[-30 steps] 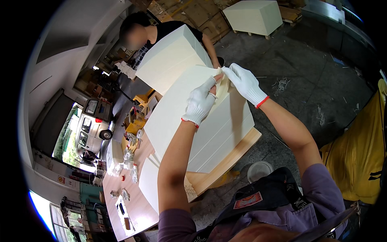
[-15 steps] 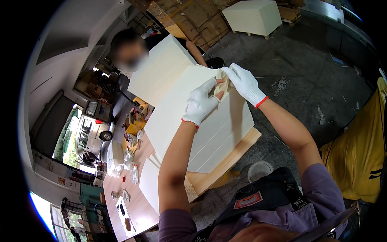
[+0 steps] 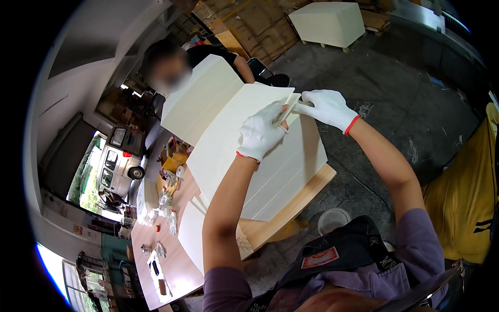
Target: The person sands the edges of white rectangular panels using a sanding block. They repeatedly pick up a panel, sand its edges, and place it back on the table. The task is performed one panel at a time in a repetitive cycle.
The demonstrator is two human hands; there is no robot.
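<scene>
My left hand (image 3: 261, 130), in a white knit glove with bare fingertips showing, is closed round a narrow folded piece of cream card (image 3: 293, 103). It holds the piece upright above large cream card sheets (image 3: 244, 135). Just right of the piece is my right hand (image 3: 328, 108), also gloved in white. Its thumb reaches to the piece's edge, and a gap shows between thumb and forefinger. The sheets lie stacked on a wooden board, with creases running across the near part.
A co-worker (image 3: 221, 52) stands beyond a raised cream panel (image 3: 202, 99). Gloves and small items lie on the wooden table (image 3: 182, 283) at left. A white bucket (image 3: 334, 221) stands on the floor, with yellow cloth (image 3: 460, 203) at right. A pallet stack (image 3: 328, 25) stands farther back.
My right hand has moved right, off the crumpled-looking card piece, and its thumb and forefinger have parted. The piece now looks straighter and narrower in my left hand. The co-worker's arm has drawn back.
</scene>
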